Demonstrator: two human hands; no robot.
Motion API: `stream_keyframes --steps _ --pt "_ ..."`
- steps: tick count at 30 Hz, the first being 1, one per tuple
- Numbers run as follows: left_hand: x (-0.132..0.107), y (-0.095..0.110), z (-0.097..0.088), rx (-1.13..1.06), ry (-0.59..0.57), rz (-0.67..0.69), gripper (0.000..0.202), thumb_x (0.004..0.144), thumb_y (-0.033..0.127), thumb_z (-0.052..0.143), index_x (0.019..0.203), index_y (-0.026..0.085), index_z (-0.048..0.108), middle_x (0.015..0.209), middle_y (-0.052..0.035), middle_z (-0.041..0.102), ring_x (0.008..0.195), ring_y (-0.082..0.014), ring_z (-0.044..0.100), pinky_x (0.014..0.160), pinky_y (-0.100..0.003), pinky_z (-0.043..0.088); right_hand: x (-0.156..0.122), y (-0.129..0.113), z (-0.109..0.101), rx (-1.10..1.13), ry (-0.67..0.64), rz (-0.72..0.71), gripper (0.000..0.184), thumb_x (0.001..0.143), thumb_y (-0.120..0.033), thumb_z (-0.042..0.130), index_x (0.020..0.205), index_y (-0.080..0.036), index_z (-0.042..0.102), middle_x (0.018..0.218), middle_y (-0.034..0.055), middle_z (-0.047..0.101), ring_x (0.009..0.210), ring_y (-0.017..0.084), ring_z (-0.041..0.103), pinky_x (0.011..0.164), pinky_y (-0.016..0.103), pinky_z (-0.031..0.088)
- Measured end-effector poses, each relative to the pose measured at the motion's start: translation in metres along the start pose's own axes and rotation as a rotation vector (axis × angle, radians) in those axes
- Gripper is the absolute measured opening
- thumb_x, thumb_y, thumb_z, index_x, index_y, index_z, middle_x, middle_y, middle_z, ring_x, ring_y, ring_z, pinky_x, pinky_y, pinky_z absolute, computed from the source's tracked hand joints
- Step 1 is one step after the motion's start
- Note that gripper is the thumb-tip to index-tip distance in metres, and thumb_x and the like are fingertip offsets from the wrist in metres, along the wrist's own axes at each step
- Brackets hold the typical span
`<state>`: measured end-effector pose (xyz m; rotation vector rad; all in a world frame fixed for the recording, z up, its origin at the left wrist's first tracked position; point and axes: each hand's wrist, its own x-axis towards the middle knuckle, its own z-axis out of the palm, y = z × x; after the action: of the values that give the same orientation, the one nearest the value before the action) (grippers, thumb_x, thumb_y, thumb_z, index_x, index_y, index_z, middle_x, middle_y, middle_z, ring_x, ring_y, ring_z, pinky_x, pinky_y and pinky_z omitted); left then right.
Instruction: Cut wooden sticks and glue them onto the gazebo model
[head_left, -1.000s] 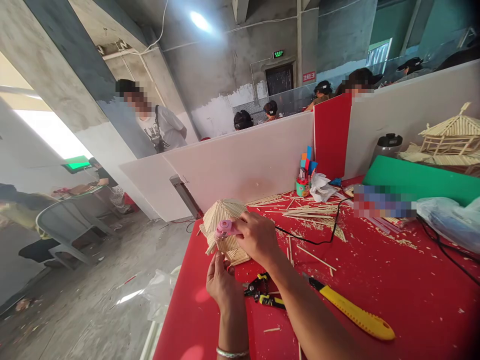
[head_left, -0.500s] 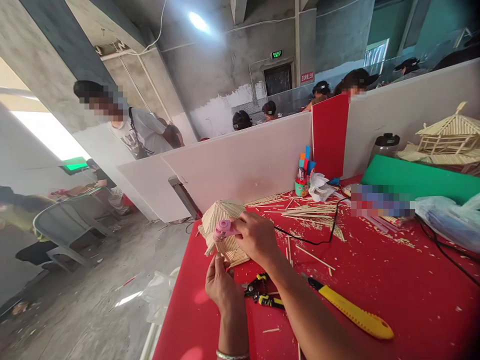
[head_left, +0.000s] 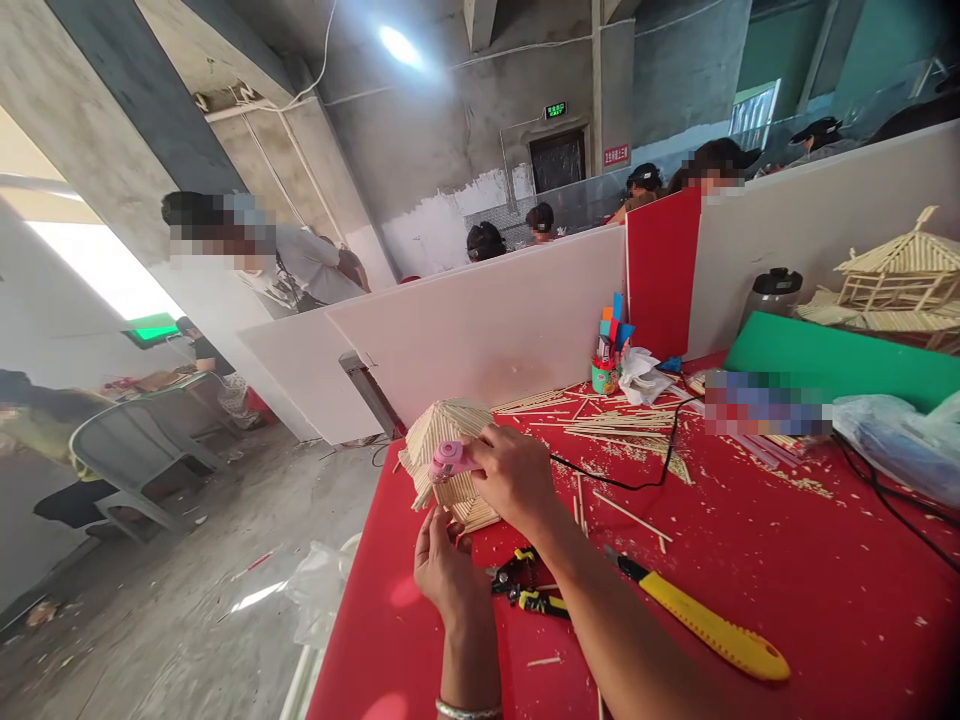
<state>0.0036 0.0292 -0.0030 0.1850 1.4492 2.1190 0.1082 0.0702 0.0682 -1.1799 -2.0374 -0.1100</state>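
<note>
A small model house (head_left: 442,430) made of thin wooden sticks, with a sloped stick roof, stands at the table's left edge. My right hand (head_left: 514,475) is closed round a pink glue gun (head_left: 448,458), held over the near side of the model. A black cord runs off behind that hand. Just below, my left hand (head_left: 448,568) has thumb and fingertips pinched together at the model's lower front edge. What they hold is too small to make out. Beside my left wrist lie black-and-yellow pliers (head_left: 517,580).
On the red table (head_left: 697,560) lie a yellow utility knife (head_left: 712,625), loose sticks (head_left: 622,425) and shavings. Behind stand a small green tub (head_left: 602,376), a green board (head_left: 840,355) and a larger stick pavilion (head_left: 900,275). White partition boards (head_left: 480,325) edge the back; a person (head_left: 307,265) stands beyond.
Both hands and the pink glue gun keep nearly the same place at the model. The person behind the partition has leaned lower and slightly right.
</note>
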Motion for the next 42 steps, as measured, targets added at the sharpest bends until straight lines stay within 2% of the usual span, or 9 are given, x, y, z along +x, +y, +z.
stream_keyframes --steps 10,16,26,35,42 --pt "-0.0028 0.0055 0.0015 -0.050 0.037 -0.062 0.029 0.056 0.029 0.082 0.074 0.015 0.064 0.064 0.0012 0.057 0.056 -0.0090 0.051 0.046 -0.019 0.037 0.0001 -0.0013 -0.0016 -0.009 -0.006 0.014 0.029 0.086 -0.017 0.063 0.111 -0.031 0.068 0.087 0.0013 0.066 0.082 0.018 0.058 0.061 0.028 0.032" --pt "-0.0029 0.0053 0.0022 -0.040 0.056 -0.045 0.027 0.056 0.029 0.081 0.072 0.015 0.065 0.064 0.0010 0.058 0.057 -0.0094 0.051 0.045 -0.019 0.036 0.0001 -0.0012 0.0003 -0.017 0.007 0.010 0.029 0.085 -0.019 0.065 0.111 -0.031 0.068 0.086 0.0013 0.065 0.081 0.018 0.059 0.060 0.028 0.032" --pt "-0.0007 0.0009 0.0001 0.020 0.023 0.027 0.030 0.057 0.036 0.080 0.073 0.015 0.066 0.061 0.0014 0.056 0.055 -0.0098 0.051 0.046 -0.020 0.037 0.0002 -0.0012 0.0023 -0.010 0.013 0.013 0.029 0.086 -0.017 0.063 0.111 -0.031 0.068 0.085 0.0017 0.065 0.081 0.018 0.058 0.060 0.027 0.032" --pt "-0.0049 0.0076 0.0032 0.021 0.052 0.012 0.022 0.060 0.032 0.074 0.071 0.015 0.065 0.070 -0.0025 0.063 0.057 -0.0112 0.054 0.046 -0.022 0.038 -0.0002 -0.0010 -0.0015 -0.004 0.033 0.021 0.030 0.088 -0.019 0.061 0.114 -0.033 0.067 0.084 0.0013 0.065 0.081 0.018 0.058 0.060 0.027 0.032" --pt "-0.0056 0.0077 0.0032 -0.004 0.052 0.003 0.020 0.059 0.027 0.073 0.072 0.015 0.066 0.070 -0.0025 0.063 0.056 -0.0111 0.053 0.046 -0.022 0.038 -0.0010 0.0002 0.0000 0.004 0.013 0.002 0.033 0.084 -0.015 0.063 0.111 -0.033 0.068 0.084 0.0009 0.065 0.080 0.017 0.058 0.060 0.027 0.032"
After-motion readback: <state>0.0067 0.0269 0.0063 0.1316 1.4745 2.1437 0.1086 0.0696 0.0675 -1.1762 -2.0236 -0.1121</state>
